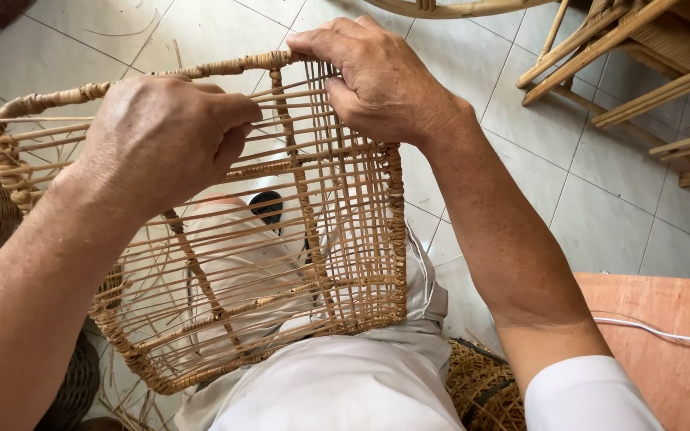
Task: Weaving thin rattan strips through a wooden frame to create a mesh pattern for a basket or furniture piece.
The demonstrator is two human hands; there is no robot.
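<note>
Along the basket (345, 263) rim, our right hand (381, 80) grips; our left hand (161, 140) pinches a strand (269, 94); keep tension even.

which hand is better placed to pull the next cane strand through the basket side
Probably the left. The left hand is closed around thin strands on the open side of the rattan basket, fingertips at the weave. The right hand grips the wrapped top rim, steadying the frame.
</note>
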